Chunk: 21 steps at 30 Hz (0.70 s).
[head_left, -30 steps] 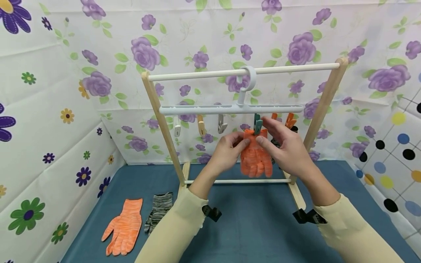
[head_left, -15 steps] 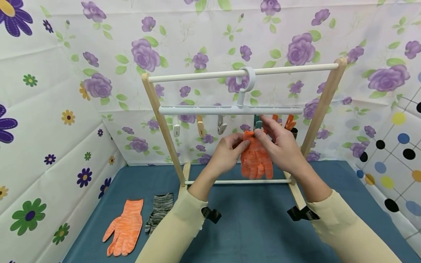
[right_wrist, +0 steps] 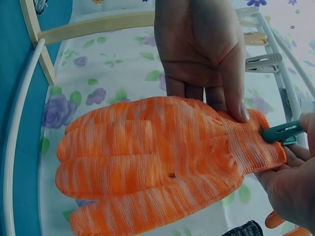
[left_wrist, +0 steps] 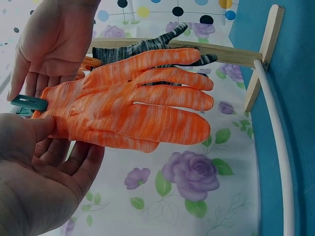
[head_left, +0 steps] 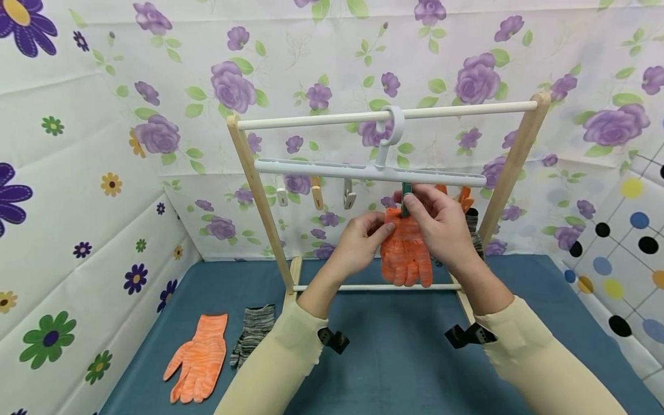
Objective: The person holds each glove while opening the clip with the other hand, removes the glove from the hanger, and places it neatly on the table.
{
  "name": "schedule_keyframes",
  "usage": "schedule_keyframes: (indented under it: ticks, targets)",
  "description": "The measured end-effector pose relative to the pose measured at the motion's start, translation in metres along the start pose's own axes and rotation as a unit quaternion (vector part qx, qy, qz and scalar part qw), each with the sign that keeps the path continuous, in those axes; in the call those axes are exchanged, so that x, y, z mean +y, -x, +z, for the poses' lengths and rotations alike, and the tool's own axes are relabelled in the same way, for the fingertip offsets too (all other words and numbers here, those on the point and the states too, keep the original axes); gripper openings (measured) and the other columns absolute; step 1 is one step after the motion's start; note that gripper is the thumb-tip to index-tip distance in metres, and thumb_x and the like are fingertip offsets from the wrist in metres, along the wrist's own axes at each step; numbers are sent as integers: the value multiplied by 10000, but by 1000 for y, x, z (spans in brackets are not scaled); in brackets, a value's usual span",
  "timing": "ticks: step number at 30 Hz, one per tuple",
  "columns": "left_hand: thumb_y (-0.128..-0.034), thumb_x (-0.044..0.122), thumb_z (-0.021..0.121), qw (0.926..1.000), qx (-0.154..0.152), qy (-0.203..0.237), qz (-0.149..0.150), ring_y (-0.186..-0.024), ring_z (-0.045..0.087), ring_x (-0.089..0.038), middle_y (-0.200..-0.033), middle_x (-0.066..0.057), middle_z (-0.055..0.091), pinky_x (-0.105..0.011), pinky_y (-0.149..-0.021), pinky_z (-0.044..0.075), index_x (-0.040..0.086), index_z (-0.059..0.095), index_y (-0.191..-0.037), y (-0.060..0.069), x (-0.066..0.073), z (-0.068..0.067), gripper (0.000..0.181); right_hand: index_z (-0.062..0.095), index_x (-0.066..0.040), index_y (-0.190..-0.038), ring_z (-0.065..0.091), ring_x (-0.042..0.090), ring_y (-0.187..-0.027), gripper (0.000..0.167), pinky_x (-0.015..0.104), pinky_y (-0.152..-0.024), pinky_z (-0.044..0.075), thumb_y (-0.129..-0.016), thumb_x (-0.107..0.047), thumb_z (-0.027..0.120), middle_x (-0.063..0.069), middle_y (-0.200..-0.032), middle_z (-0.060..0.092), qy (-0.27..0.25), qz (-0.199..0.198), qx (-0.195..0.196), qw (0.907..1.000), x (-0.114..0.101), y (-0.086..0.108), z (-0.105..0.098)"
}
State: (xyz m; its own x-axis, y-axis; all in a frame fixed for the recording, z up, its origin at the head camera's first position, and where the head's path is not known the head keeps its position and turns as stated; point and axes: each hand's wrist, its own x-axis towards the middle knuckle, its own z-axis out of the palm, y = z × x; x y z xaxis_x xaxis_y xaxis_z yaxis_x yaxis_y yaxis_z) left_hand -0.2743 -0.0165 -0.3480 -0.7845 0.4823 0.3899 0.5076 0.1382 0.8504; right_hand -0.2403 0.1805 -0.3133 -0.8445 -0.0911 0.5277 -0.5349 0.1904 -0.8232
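Note:
An orange glove (head_left: 407,253) hangs fingers down below the white hanger bar (head_left: 321,168), its cuff at a green clip (head_left: 406,199). My left hand (head_left: 358,242) pinches the left edge of the cuff between thumb and fingers. On the clip, my right hand (head_left: 441,222) closes thumb and fingers. In the right wrist view the jaws of the green clip (right_wrist: 283,132) lie over the edge of the cuff (right_wrist: 253,142). The left wrist view has the same orange glove (left_wrist: 142,103) with a striped glove (left_wrist: 130,49) behind it.
White, yellow and grey clips (head_left: 349,195) hang left; orange clips (head_left: 465,199) and a dark striped glove (head_left: 474,230) hang right. A wooden stand (head_left: 259,202) holds the hanger. An orange glove (head_left: 199,357) and a grey striped glove (head_left: 254,334) lie on the blue surface at left.
The hanger bar has tilted, its right end lower. My right hand has moved slightly left and now grips the green clip. My left hand has stayed at the cuff.

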Motion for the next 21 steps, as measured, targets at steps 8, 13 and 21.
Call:
schedule_keyframes:
  ticks: [8,13,21]
  targets:
    - [-1135,211,556,10000,75,-46,-3,-883,676,-191,-1053,-59,735,-348,-783,570,26,700,-1254,0,-1,0,263,662,-22,-1384,695,203,-1150,388,267,-983,546,-1100,-283,625,157,-1244,730,-480,-19,241,9986,1,-1,4]
    - [-1135,215,556,9999,117,-49,33,-888,676,-192,-1070,-62,736,-471,-822,584,32,700,-1269,1,-1,1,269,671,-27,-1381,711,200,-1149,387,266,-988,547,-1089,-280,645,189,-1261,727,-627,1,338,9975,0,-1,6]
    - [-1131,215,565,9999,132,-61,45,-905,680,-188,-1094,-67,736,-474,-838,588,30,698,-1287,1,-1,1,276,674,-24,-1382,726,196,-1138,378,271,-1005,541,-1089,-261,646,169,-1245,738,-649,-94,462,9968,1,0,8]
